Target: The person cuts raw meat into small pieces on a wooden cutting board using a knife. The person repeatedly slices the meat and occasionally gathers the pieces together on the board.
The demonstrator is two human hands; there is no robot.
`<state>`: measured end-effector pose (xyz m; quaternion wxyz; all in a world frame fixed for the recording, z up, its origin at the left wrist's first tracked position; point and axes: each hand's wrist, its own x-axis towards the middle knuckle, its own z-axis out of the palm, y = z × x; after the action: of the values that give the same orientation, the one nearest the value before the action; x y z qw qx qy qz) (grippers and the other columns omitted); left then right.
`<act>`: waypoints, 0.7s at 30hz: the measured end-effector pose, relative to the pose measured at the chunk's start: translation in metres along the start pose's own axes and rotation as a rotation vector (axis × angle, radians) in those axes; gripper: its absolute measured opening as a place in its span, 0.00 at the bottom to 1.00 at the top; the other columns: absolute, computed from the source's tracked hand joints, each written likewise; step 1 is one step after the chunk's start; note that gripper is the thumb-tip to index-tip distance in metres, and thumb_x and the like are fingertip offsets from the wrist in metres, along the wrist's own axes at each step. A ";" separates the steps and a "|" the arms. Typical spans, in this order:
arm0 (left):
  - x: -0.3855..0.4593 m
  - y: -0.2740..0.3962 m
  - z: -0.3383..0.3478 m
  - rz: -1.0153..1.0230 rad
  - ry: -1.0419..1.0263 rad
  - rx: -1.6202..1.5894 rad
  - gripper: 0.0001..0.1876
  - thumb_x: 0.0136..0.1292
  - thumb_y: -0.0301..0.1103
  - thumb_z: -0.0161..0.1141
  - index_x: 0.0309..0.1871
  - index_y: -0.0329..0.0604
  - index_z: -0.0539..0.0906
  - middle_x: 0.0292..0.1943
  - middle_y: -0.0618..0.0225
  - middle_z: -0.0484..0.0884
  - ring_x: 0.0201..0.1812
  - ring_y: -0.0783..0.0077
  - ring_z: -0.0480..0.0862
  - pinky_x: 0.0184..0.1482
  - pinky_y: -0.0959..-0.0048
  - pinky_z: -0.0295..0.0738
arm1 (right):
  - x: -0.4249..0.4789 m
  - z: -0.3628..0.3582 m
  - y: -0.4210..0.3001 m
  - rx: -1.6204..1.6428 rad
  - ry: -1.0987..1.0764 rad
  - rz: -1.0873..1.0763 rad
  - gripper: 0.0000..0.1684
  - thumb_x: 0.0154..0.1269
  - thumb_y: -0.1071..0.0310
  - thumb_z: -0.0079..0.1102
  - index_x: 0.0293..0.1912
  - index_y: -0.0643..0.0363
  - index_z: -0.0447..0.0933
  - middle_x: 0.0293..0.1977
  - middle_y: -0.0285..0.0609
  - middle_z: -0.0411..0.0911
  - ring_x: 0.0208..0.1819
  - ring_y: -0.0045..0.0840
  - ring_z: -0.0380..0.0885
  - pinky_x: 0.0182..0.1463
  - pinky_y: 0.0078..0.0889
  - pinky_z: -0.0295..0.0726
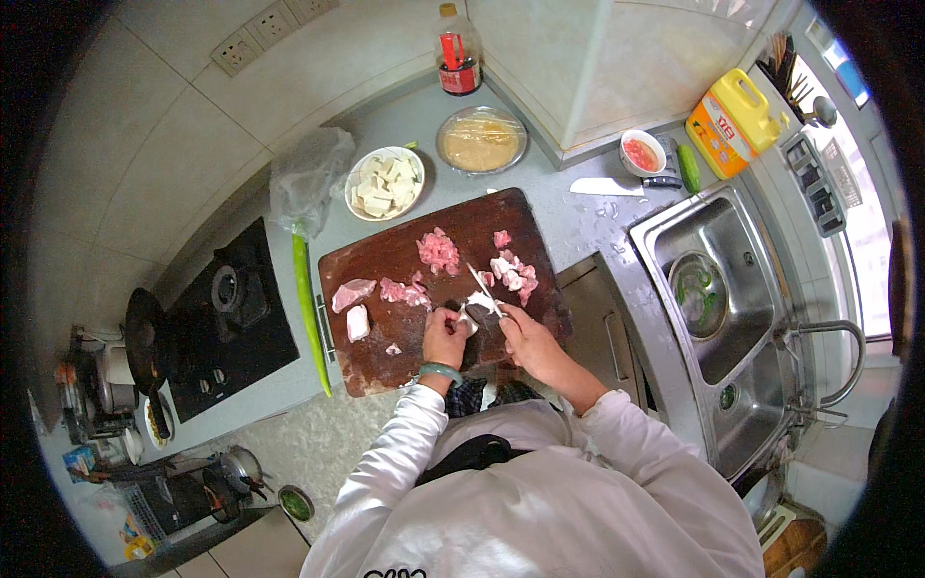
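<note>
My right hand (531, 342) grips a knife (483, 283) whose narrow-looking blade points away from me over a dark wooden cutting board (390, 253). Fingers curled, my left hand (444, 338) holds a piece of white fat (470, 323) beside the blade. More white fat (480, 300) lies against the knife. Diced pink meat (438, 251) sits at the board's far middle, with a second heap of cut meat (405, 290) nearer. Mixed meat and fat cubes (512, 273) are on the right. A meat chunk (353, 294) and a fat block (357, 323) rest at left.
Behind the board stand a bowl of white cubes (384, 183) and a film-covered dish (483, 140). A cleaver (607, 187) lies on the counter near a small bowl (642, 154). The sink (723, 289) is at right; a long green pepper (306, 311) and gas hob (224, 311) are left.
</note>
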<state>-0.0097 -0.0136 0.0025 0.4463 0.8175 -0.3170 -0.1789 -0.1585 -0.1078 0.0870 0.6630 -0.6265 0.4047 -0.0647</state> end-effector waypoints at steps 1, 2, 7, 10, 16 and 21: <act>0.000 -0.002 0.000 -0.005 -0.009 0.001 0.07 0.50 0.25 0.61 0.32 0.40 0.74 0.31 0.61 0.72 0.29 0.64 0.75 0.34 0.69 0.72 | 0.000 -0.001 0.000 0.007 0.031 -0.013 0.25 0.68 0.53 0.43 0.58 0.57 0.64 0.20 0.40 0.71 0.17 0.21 0.69 0.22 0.25 0.70; -0.001 -0.004 0.001 -0.010 -0.018 0.002 0.07 0.50 0.25 0.61 0.32 0.39 0.74 0.31 0.61 0.73 0.29 0.64 0.76 0.34 0.68 0.72 | -0.003 -0.004 -0.003 0.002 -0.002 0.017 0.25 0.68 0.53 0.43 0.58 0.57 0.64 0.21 0.40 0.71 0.17 0.21 0.69 0.23 0.25 0.70; -0.003 0.001 -0.002 -0.022 -0.027 0.014 0.07 0.51 0.24 0.60 0.33 0.39 0.74 0.31 0.59 0.73 0.30 0.63 0.76 0.35 0.68 0.72 | -0.022 -0.011 -0.004 -0.015 -0.239 0.112 0.25 0.68 0.54 0.43 0.58 0.58 0.65 0.23 0.38 0.71 0.17 0.21 0.68 0.23 0.24 0.71; -0.002 -0.003 -0.001 -0.003 -0.030 0.003 0.08 0.51 0.25 0.60 0.33 0.39 0.74 0.32 0.58 0.73 0.31 0.60 0.77 0.36 0.67 0.72 | -0.030 -0.008 -0.007 -0.108 -0.237 0.136 0.26 0.69 0.52 0.40 0.60 0.59 0.63 0.23 0.39 0.70 0.20 0.19 0.69 0.24 0.22 0.70; -0.001 0.004 -0.006 0.031 -0.052 0.064 0.08 0.50 0.25 0.61 0.34 0.39 0.74 0.33 0.56 0.74 0.33 0.56 0.77 0.38 0.65 0.72 | 0.017 0.023 -0.010 -0.301 -0.163 -0.056 0.26 0.67 0.52 0.39 0.54 0.61 0.66 0.43 0.61 0.74 0.42 0.54 0.74 0.47 0.47 0.71; -0.002 0.007 -0.010 0.032 -0.067 0.053 0.08 0.52 0.25 0.61 0.35 0.40 0.75 0.33 0.56 0.74 0.35 0.56 0.77 0.39 0.65 0.72 | 0.049 0.036 -0.008 -0.179 -0.133 -0.070 0.25 0.67 0.51 0.39 0.53 0.60 0.68 0.38 0.56 0.75 0.35 0.44 0.77 0.38 0.40 0.75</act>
<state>-0.0077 -0.0088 0.0139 0.4166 0.8174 -0.3492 -0.1908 -0.1000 -0.1104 0.0680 0.6271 -0.6999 0.3417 -0.0096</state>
